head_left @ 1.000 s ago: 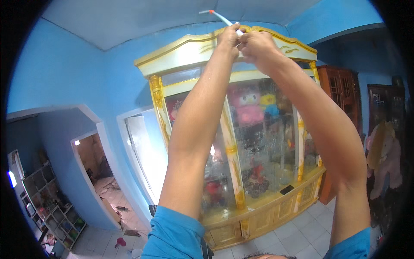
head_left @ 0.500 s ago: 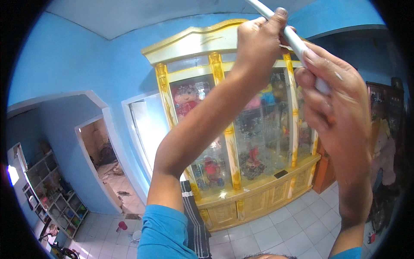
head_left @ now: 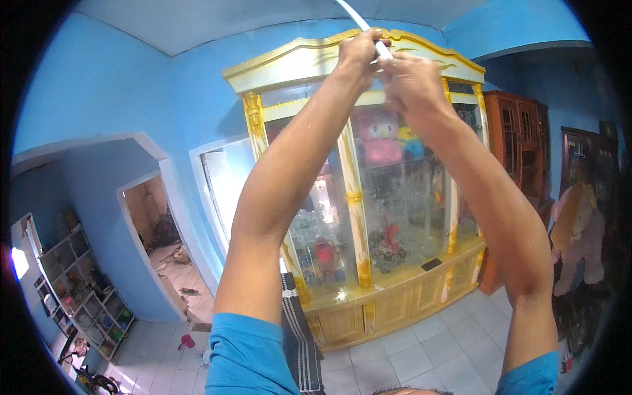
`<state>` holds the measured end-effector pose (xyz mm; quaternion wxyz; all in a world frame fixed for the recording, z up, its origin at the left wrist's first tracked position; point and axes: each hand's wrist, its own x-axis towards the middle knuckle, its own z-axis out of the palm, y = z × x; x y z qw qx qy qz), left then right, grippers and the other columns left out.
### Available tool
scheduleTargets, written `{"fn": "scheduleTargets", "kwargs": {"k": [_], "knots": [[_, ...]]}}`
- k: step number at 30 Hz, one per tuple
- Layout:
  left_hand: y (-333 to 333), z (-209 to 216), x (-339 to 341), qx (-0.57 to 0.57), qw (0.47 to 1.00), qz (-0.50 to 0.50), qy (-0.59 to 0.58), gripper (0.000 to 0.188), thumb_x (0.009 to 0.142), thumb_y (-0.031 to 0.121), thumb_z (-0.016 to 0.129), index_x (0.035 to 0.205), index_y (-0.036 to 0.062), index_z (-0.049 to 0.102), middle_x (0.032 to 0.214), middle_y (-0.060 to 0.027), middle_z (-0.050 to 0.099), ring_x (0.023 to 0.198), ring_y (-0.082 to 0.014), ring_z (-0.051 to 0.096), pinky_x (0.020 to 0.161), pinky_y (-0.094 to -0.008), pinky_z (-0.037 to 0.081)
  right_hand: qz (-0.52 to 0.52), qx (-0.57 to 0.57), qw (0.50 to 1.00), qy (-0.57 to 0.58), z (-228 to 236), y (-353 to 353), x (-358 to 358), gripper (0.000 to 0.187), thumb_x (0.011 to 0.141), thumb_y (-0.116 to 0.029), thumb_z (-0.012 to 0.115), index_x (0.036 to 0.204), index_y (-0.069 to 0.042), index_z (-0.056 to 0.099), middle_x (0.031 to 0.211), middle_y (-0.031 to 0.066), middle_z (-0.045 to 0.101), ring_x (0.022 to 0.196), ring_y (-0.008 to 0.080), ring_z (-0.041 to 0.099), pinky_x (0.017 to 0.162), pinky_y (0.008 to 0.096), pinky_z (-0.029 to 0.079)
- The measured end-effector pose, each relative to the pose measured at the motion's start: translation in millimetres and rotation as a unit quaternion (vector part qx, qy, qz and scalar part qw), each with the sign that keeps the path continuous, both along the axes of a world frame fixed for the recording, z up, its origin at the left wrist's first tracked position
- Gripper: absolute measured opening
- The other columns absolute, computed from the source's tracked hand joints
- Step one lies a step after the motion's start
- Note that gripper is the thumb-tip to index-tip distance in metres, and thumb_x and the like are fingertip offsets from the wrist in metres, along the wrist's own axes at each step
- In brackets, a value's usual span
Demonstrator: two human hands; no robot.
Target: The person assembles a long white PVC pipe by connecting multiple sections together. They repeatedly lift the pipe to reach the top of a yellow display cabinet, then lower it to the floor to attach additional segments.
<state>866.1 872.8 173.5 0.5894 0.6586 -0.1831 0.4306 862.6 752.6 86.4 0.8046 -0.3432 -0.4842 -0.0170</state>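
Note:
Both arms are raised in front of me toward a slim white pole (head_left: 355, 16), which slants up to the left and leaves the picture at the top. My left hand (head_left: 359, 51) is closed around the pole. Just below it and to the right, my right hand (head_left: 413, 82) is closed at the pole's lower end, its fingers partly blurred. The pole's far end is out of view. Behind my hands stands a tall cream and yellow display cabinet (head_left: 355, 197) with glass panes and plush toys inside.
A doorway (head_left: 164, 243) opens on the left, with a shelf rack (head_left: 85, 296) of small items near it. A brown wooden cabinet (head_left: 517, 138) and a large plush toy (head_left: 579, 243) are at the right. Dark striped cloth (head_left: 299, 336) hangs beside my left arm.
My right hand has moved away from me, up and left along the pole, close to my left hand. My left hand and the pole have shifted left.

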Motion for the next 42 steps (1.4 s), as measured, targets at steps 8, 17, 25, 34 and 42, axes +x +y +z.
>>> {"fn": "scheduleTargets", "kwargs": {"k": [8, 17, 25, 34, 42], "knots": [[141.9, 48.4, 84.1, -0.071, 0.997, -0.014, 0.014, 0.038, 0.102, 0.019, 0.058, 0.129, -0.0046, 0.048, 0.104, -0.0163, 0.065, 0.085, -0.0251, 0.065, 0.072, -0.0413, 0.058, -0.008, 0.002, 1.0, 0.01, 42.9, 142.0, 71.5, 0.011, 0.095, -0.01, 0.064, 0.09, 0.0, 0.063, 0.077, 0.0041, 0.056, 0.057, 0.011, 0.048, 0.046, 0.0291, 0.033], [178.1, 54.4, 118.6, -0.062, 0.998, 0.027, 0.019, 0.037, 0.106, 0.031, 0.051, 0.119, -0.0024, 0.06, 0.107, -0.017, 0.07, 0.089, -0.0281, 0.069, 0.078, -0.0426, 0.058, -0.022, 0.004, 1.0, 0.014, 62.3, 184.3, 109.8, 0.012, 0.098, -0.009, 0.063, 0.096, 0.002, 0.065, 0.078, 0.0044, 0.056, 0.06, 0.0129, 0.05, 0.049, 0.0304, 0.037], [85.3, 35.0, 60.9, -0.034, 0.997, -0.04, -0.056, 0.029, 0.101, 0.024, 0.053, 0.113, -0.0012, 0.061, 0.088, -0.0136, 0.071, 0.072, -0.0218, 0.065, 0.057, -0.0372, 0.051, -0.02, 0.019, 1.0, 0.01, 45.8, 85.5, 52.0, 0.016, 0.101, -0.016, 0.064, 0.1, -0.001, 0.065, 0.078, 0.002, 0.057, 0.058, 0.0077, 0.046, 0.049, 0.0274, 0.036], [-124.7, -71.7, -71.8, 0.077, 0.98, -0.128, -0.133, 0.026, 0.1, 0.019, 0.051, 0.101, -0.0037, 0.062, 0.093, -0.0143, 0.068, 0.082, -0.0243, 0.069, 0.075, -0.0401, 0.06, -0.041, 0.006, 0.998, -0.056, -66.5, -144.4, -85.2, 0.034, 0.107, -0.026, 0.057, 0.123, 0.003, 0.061, 0.084, 0.0008, 0.058, 0.052, -0.0014, 0.04, 0.041, 0.015, 0.039], [-234.7, -119.5, -175.4, 0.214, 0.951, -0.051, -0.219, 0.026, 0.1, 0.018, 0.054, 0.098, -0.0074, 0.059, 0.085, -0.0227, 0.066, 0.082, -0.0302, 0.069, 0.074, -0.0445, 0.054, -0.188, 0.002, 0.978, -0.086, -121.4, -260.9, -176.6, 0.04, 0.105, -0.026, 0.059, 0.131, 0.003, 0.06, 0.08, -0.0021, 0.056, 0.051, -0.0026, 0.041, 0.04, 0.0136, 0.034]]}}
